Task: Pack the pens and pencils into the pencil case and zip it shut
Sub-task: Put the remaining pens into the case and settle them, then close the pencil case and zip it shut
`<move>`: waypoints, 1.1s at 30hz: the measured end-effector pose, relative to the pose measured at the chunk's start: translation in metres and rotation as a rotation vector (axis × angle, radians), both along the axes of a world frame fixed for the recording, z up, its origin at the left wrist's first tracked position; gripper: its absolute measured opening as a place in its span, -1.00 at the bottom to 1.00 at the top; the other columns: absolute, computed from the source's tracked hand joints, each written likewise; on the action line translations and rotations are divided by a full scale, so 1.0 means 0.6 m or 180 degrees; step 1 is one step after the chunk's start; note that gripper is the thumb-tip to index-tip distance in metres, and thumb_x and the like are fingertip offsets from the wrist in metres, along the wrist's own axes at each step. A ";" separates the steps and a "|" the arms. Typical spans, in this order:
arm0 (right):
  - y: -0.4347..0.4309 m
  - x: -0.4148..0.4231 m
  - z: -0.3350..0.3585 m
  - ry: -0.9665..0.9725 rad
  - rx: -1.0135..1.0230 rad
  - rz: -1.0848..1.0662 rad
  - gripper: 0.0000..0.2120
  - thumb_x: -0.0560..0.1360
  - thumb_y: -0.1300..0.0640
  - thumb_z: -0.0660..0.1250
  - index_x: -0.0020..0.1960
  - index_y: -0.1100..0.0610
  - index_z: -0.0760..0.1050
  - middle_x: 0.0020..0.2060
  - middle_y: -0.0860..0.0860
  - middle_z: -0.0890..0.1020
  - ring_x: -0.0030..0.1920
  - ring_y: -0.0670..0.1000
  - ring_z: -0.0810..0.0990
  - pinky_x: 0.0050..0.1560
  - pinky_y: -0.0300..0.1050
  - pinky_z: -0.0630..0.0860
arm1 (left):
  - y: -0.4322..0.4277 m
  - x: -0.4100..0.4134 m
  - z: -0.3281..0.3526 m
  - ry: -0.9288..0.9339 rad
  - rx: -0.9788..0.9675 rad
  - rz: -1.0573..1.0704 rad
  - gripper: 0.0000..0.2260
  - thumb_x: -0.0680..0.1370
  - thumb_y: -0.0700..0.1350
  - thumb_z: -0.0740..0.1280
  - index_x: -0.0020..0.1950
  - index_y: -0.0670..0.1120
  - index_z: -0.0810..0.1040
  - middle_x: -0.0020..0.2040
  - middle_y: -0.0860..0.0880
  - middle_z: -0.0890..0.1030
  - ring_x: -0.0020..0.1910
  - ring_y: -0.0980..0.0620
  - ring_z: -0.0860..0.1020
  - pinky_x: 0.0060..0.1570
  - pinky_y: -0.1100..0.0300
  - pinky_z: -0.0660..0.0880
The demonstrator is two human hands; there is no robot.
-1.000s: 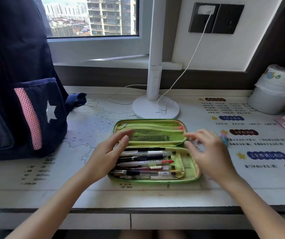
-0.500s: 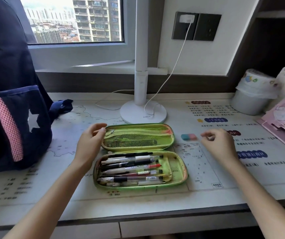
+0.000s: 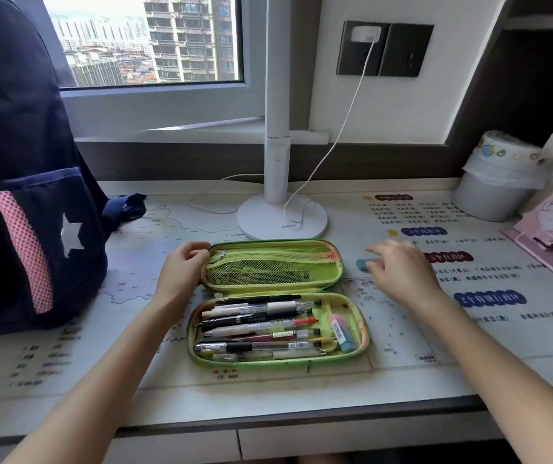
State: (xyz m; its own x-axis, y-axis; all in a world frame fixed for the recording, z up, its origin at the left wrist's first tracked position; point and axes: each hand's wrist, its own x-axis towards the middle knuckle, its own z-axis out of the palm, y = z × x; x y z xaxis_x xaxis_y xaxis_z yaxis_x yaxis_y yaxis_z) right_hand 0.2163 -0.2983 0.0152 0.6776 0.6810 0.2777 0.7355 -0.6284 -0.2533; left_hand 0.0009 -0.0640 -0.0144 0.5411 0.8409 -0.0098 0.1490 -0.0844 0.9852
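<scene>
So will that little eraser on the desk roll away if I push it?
Probably not: the eraser looks flat and blocky, so it should slide or stay put. It's small, so likely light and easy to pinch. The right hand is blurred over one end, so I can't tell if it's touched yet.

The pencil case [image 3: 352,272] is lime green with mesh lining. The backpack [image 3: 17,162] is navy, with pink mesh and a white star. The lamp [image 3: 278,128] is white.
</scene>
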 end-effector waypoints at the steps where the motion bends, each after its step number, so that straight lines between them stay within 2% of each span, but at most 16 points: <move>1: 0.010 0.023 -0.011 -0.0029 -0.0358 -0.0031 -0.64 0.53 0.09 0.26 0.31 0.10 0.44 0.22 0.06 0.54 0.22 0.12 0.44 0.23 0.04 0.38 | 0.002 0.001 0.002 -0.0001 -0.0042 -0.0024 -0.84 0.53 -0.20 0.23 0.09 -0.09 0.50 0.06 -0.20 0.58 0.01 -0.17 0.59 0.03 -0.09 0.54; 2: 0.018 0.042 -0.024 0.0025 -0.0635 0.0047 -0.63 0.54 0.09 0.24 0.34 0.09 0.40 0.24 0.05 0.51 0.24 0.11 0.41 0.25 0.03 0.35 | 0.004 0.002 0.004 0.0008 -0.0075 -0.0078 -0.84 0.53 -0.19 0.25 0.09 -0.08 0.49 0.06 -0.21 0.58 0.01 -0.17 0.59 0.04 -0.11 0.54; 4: 0.028 0.058 -0.037 -0.0046 -0.0809 0.0198 -0.71 0.55 0.08 0.20 0.25 0.11 0.47 0.16 0.05 0.53 0.16 0.08 0.42 0.17 -0.03 0.36 | 0.010 0.004 0.009 0.0053 -0.0083 -0.0197 -0.82 0.50 -0.14 0.29 0.11 -0.04 0.48 0.08 -0.18 0.58 0.04 -0.16 0.58 0.11 -0.15 0.49; 6: 0.026 0.052 -0.034 -0.0121 -0.0445 0.0186 -0.75 0.54 0.07 0.23 0.12 0.16 0.53 0.05 0.08 0.57 0.05 0.07 0.47 0.05 -0.07 0.40 | 0.013 0.008 0.015 0.0061 -0.0118 -0.0248 -0.78 0.48 -0.11 0.32 0.12 -0.02 0.48 0.09 -0.15 0.58 0.09 -0.14 0.55 0.18 -0.16 0.44; 8: 0.016 0.019 -0.013 0.0249 0.0235 0.0122 -0.78 0.49 0.08 0.31 0.06 0.18 0.56 -0.09 0.10 0.61 -0.10 0.05 0.54 -0.10 -0.11 0.46 | 0.017 0.013 0.019 0.0052 -0.0112 -0.0298 -0.75 0.48 -0.09 0.34 0.15 -0.03 0.48 0.09 -0.14 0.58 0.11 -0.12 0.54 0.20 -0.16 0.42; 10: 0.002 -0.032 0.016 0.0904 0.0672 0.0412 -0.83 0.43 0.11 0.38 0.01 0.10 0.55 -0.23 0.06 0.62 -0.22 0.02 0.57 -0.22 -0.13 0.50 | 0.019 0.020 0.024 0.0087 -0.0050 -0.0386 -0.71 0.46 -0.06 0.37 0.16 -0.03 0.49 0.08 -0.15 0.58 0.09 -0.11 0.55 0.20 -0.15 0.43; 12: -0.004 -0.078 0.031 0.1177 0.0287 0.0635 -0.88 0.39 0.10 0.39 -0.08 0.07 0.54 -0.28 -0.01 0.60 -0.25 -0.04 0.58 -0.22 -0.12 0.54 | 0.017 0.028 0.031 0.0199 0.0048 -0.0445 -0.69 0.45 -0.06 0.39 0.17 -0.06 0.49 0.07 -0.15 0.58 0.08 -0.11 0.55 0.18 -0.10 0.46; 15: -0.003 -0.113 0.026 0.0766 -0.0463 0.0464 -0.89 0.39 0.05 0.35 -0.13 0.07 0.55 -0.24 -0.03 0.61 -0.19 -0.03 0.56 -0.19 -0.12 0.52 | 0.011 0.042 0.051 0.0353 0.0236 -0.0592 -0.73 0.45 -0.08 0.40 0.10 -0.16 0.54 0.00 -0.16 0.62 -0.03 -0.10 0.60 -0.04 0.07 0.57; 18: -0.002 -0.127 0.021 0.0149 -0.0732 0.0387 -0.80 0.48 -0.06 0.26 -0.12 0.07 0.52 -0.20 -0.01 0.62 -0.14 0.02 0.55 -0.16 -0.11 0.47 | 0.001 0.048 0.079 0.0735 0.0619 -0.0863 -0.76 0.45 -0.02 0.39 0.01 -0.14 0.59 -0.14 -0.11 0.64 -0.25 -0.01 0.58 -0.23 0.12 0.55; 21: -0.010 -0.131 0.027 -0.0056 -0.0581 0.0446 -0.66 0.55 -0.11 0.17 -0.27 0.07 0.49 -0.30 0.01 0.57 -0.19 0.02 0.51 -0.18 -0.10 0.44 | -0.015 0.041 0.105 0.1119 0.1222 -0.1050 -0.79 0.46 0.03 0.36 -0.03 -0.09 0.59 -0.18 -0.01 0.63 -0.26 0.04 0.58 -0.26 0.15 0.54; 24: -0.031 -0.114 0.048 -0.0113 0.0115 0.0390 -0.57 0.57 -0.04 0.14 -0.39 0.12 0.46 -0.39 0.03 0.54 -0.32 0.00 0.49 -0.31 -0.10 0.43 | -0.040 0.017 0.116 0.1029 0.1539 -0.1173 -0.86 0.48 0.00 0.34 -0.04 -0.03 0.55 -0.13 -0.01 0.61 -0.19 -0.02 0.59 -0.21 0.10 0.56; 27: -0.044 -0.093 0.066 -0.0525 0.0904 0.0325 -0.76 0.51 0.03 0.26 -0.13 0.17 0.60 -0.24 0.05 0.63 -0.20 0.06 0.56 -0.19 -0.09 0.49 | -0.062 -0.024 0.107 0.0751 0.1618 -0.1292 -0.94 0.48 -0.02 0.34 -0.09 0.07 0.49 -0.13 0.02 0.59 -0.23 -0.16 0.59 -0.28 -0.05 0.60; 28: -0.041 -0.088 0.070 -0.0605 0.0908 0.0345 -0.79 0.49 0.04 0.32 0.03 0.14 0.58 -0.11 0.05 0.62 -0.08 0.07 0.55 -0.08 -0.10 0.45 | -0.070 -0.036 0.102 0.0672 0.1670 -0.1298 -0.93 0.47 -0.02 0.35 -0.09 0.10 0.48 -0.14 0.00 0.60 -0.23 -0.19 0.58 -0.27 -0.09 0.59; 30: -0.033 -0.080 0.066 -0.0277 0.0602 0.0576 -0.59 0.48 0.04 0.34 0.31 0.03 0.41 0.10 0.02 0.55 0.10 0.07 0.48 0.08 -0.05 0.40 | -0.082 -0.059 0.086 0.0616 0.1836 -0.1242 -0.90 0.46 0.01 0.35 -0.08 0.12 0.46 -0.21 -0.03 0.59 -0.27 -0.16 0.55 -0.28 -0.02 0.55; 31: -0.030 -0.080 0.063 -0.0060 0.0461 0.0720 -0.54 0.49 0.05 0.32 0.37 0.00 0.35 0.13 0.00 0.53 0.12 0.05 0.48 0.10 -0.06 0.41 | -0.087 -0.069 0.077 0.0593 0.1885 -0.1196 -0.89 0.46 0.02 0.36 -0.06 0.13 0.46 -0.22 -0.01 0.59 -0.28 -0.11 0.54 -0.28 0.05 0.51; 33: -0.028 -0.086 0.052 -0.0014 0.0335 0.1046 -0.59 0.51 0.09 0.31 0.34 0.01 0.38 0.09 -0.01 0.57 0.06 0.01 0.53 0.05 -0.07 0.49 | -0.095 -0.087 0.058 0.0550 0.1983 -0.1145 -0.85 0.45 0.07 0.36 -0.02 0.17 0.45 -0.15 0.07 0.59 -0.24 0.03 0.52 -0.21 0.14 0.47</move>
State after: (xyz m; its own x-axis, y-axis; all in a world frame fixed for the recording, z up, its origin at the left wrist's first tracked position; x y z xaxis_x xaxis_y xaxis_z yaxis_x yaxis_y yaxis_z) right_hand 0.1647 -0.3154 0.0467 0.4254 0.8301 0.3605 0.8955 -0.3284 -0.3005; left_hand -0.0511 -0.1208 0.0203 0.8183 0.4893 0.3016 0.1553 -0.6934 0.7037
